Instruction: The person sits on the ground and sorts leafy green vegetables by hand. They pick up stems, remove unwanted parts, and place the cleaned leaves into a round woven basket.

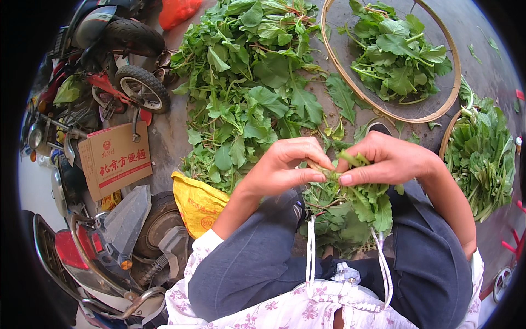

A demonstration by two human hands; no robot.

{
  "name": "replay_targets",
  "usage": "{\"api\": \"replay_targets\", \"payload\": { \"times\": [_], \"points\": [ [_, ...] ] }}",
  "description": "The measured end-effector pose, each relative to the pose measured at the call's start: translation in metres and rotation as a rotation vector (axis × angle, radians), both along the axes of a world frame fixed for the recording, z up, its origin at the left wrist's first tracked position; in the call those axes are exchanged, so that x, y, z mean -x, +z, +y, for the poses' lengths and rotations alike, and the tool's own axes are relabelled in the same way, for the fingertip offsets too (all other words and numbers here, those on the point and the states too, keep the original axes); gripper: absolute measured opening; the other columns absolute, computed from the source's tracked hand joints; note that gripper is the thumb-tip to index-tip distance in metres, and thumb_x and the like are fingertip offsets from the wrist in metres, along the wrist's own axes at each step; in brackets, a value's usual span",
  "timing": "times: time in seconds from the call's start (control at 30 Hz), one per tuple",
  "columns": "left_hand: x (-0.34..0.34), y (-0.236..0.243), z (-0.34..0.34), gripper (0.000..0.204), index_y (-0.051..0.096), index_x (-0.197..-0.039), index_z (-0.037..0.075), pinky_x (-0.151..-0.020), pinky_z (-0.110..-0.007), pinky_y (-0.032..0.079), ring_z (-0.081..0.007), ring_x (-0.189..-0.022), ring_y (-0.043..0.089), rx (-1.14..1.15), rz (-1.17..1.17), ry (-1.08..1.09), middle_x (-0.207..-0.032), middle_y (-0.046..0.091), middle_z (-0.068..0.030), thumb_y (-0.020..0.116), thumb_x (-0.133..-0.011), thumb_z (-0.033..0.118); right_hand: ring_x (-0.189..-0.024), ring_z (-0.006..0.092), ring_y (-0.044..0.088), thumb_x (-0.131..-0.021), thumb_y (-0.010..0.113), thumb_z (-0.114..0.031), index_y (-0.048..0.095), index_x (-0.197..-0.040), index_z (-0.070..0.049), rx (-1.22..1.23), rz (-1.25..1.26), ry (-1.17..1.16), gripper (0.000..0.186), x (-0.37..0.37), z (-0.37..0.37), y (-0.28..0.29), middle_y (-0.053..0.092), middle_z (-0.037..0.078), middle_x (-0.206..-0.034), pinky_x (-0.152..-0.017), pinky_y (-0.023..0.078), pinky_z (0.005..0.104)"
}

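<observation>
Both my hands meet above my lap over a small bunch of leafy greens [366, 207]. My left hand [290, 167] pinches the root end of the stems between thumb and fingers. Around the stalks closes my right hand [383, 159], with the leaves hanging below it. More loose greens [339, 230] lie on the floor between my legs. Ahead and to the left spreads a big heap of greens [252, 104]. At the far right, a round wood-rimmed mesh sieve [327, 46] holds a smaller pile of leafy greens [397, 55].
A second batch of greens [482, 159] rests at the right by another curved rim. On the left stand a cardboard box [116, 160], a small-wheeled bike [141, 89] and a motorbike [87, 247]. A yellow sack [197, 204] lies beside my left knee; a red bag [178, 12] is farther off.
</observation>
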State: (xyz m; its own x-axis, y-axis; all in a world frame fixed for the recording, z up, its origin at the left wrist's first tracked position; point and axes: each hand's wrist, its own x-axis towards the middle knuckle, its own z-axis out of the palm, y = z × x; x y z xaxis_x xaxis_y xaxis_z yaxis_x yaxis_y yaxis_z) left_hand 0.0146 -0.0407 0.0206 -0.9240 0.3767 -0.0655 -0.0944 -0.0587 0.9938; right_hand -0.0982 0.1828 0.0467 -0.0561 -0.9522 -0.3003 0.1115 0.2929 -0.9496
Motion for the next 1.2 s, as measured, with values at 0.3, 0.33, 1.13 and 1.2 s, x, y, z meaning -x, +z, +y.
{"api": "replay_targets", "payload": {
  "times": [0.3, 0.33, 1.13, 1.2],
  "points": [
    [-0.005, -0.010, 0.008, 0.016, 0.068, -0.100, 0.000, -0.073, -0.027, 0.045, -0.0145, -0.084, 0.058, -0.207, -0.222, 0.126, -0.093, 0.061, -0.0068, 0.071, -0.085, 0.004, -0.071, 0.0025, 0.046, -0.094, 0.066, -0.029, 0.067, -0.095, -0.003, 0.039, -0.254, -0.127, 0.026, -0.002, 0.004, -0.017, 0.054, -0.005, -0.072, -0.059, 0.038, 0.0239],
    [-0.004, -0.007, 0.008, 0.016, 0.068, -0.100, 0.000, -0.074, -0.027, 0.046, -0.0145, -0.084, 0.058, -0.114, -0.194, 0.134, -0.092, 0.061, -0.0068, 0.071, -0.085, 0.004, -0.068, 0.0056, 0.048, -0.093, 0.067, -0.029, 0.066, -0.093, -0.002, 0.019, -0.135, -0.155, 0.027, -0.002, 0.004, -0.017, 0.055, -0.002, -0.070, -0.058, 0.039, 0.0264],
    [-0.008, -0.035, 0.021, 0.028, 0.062, -0.099, 0.006, -0.060, -0.025, 0.038, -0.0092, -0.067, 0.047, -0.815, -0.537, 0.138, -0.076, 0.052, 0.0034, 0.056, -0.099, 0.033, -0.067, 0.0030, 0.051, -0.098, 0.059, -0.017, 0.062, -0.088, -0.003, 0.148, 0.108, -0.561, 0.017, 0.004, 0.016, -0.003, 0.057, -0.005, -0.073, -0.060, 0.042, 0.0215],
    [-0.014, -0.042, 0.014, 0.025, 0.063, -0.104, 0.005, -0.064, -0.024, 0.042, -0.0082, -0.070, 0.050, -0.617, -0.616, 0.147, -0.080, 0.056, 0.0031, 0.057, -0.099, 0.029, -0.069, 0.0028, 0.054, -0.098, 0.058, -0.019, 0.064, -0.089, -0.004, 0.176, 0.234, -0.759, 0.018, 0.018, 0.019, 0.002, 0.060, -0.005, -0.075, -0.061, 0.043, 0.0203]
  ]
}}
